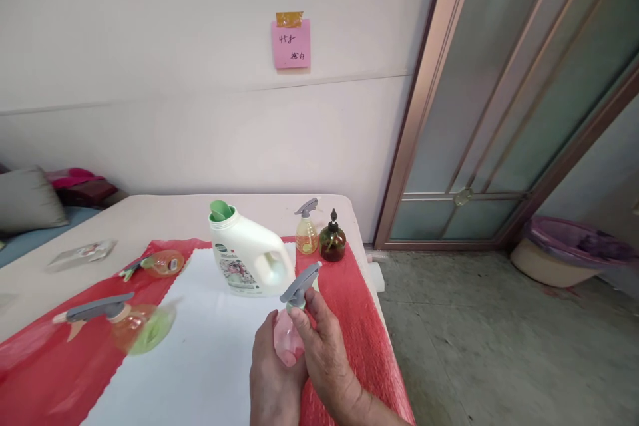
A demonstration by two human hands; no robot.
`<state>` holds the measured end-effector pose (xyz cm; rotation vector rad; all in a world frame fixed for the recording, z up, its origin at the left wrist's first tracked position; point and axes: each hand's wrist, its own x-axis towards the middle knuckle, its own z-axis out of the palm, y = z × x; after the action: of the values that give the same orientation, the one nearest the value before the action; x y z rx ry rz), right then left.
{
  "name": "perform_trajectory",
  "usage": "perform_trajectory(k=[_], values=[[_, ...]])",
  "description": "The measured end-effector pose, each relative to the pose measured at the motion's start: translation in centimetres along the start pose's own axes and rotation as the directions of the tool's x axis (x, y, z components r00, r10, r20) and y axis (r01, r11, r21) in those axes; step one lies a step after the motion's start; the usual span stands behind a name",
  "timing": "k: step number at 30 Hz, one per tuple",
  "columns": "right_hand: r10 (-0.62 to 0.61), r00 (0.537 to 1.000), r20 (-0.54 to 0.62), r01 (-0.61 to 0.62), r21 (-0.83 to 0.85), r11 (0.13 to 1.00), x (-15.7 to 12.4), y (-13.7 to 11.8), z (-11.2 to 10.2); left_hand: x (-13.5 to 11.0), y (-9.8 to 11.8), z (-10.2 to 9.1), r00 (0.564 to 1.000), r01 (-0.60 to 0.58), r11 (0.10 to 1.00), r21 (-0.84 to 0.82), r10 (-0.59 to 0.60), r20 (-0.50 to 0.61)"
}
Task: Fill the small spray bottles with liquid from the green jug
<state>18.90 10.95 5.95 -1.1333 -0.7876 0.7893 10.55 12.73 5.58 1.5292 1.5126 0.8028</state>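
Note:
A pink spray bottle (pixel 288 339) with a grey trigger head is held upright low in the middle of the view. My left hand (pixel 273 369) is wrapped around its body from the left and below. Up at the neck, my right hand (pixel 324 339) grips the spray head (pixel 299 285) between thumb and fingers. Just behind stands a white detergent jug (pixel 252 253), uncapped, with a green spout at its mouth. Beyond my hands are a yellow spray bottle (pixel 306 234) and a dark green pump bottle (pixel 333 241), both upright.
An orange-green spray bottle (pixel 142 327) and a smaller orange one (pixel 164 263) lie at the left on red cloth (pixel 44 366). A white sheet (pixel 190 353) covers the table's middle. A clear packet (pixel 82 254) lies far left; a lined bin (pixel 554 269) stands on the floor right.

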Motion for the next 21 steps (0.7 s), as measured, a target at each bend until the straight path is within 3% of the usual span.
perform_trajectory(k=[4, 8, 15, 21], values=[[-0.053, 0.999, 0.004, 0.053, -0.117, 0.992, 0.1, -0.2, 0.0, 0.0, 0.0, 0.2, 1.000, -0.025, 1.000, 0.000, 0.025, -0.012], [-0.068, 0.997, -0.034, 0.059, -0.230, 0.972, 1.8, -0.9, -1.6, 0.2, -0.5, 0.1, 0.993, -0.118, 0.987, -0.111, 0.119, 0.009], [-0.164, 0.975, -0.151, 0.102, -0.352, 0.930, 7.7, -0.4, -5.8, 1.6, -1.8, -2.2, 0.997, -0.072, 0.978, -0.198, 0.065, -0.043], [-0.210, 0.967, -0.144, 0.123, -0.459, 0.880, 13.0, 2.1, -4.8, 2.3, -2.4, -3.1, 0.997, -0.069, 0.963, -0.262, 0.060, -0.042]])
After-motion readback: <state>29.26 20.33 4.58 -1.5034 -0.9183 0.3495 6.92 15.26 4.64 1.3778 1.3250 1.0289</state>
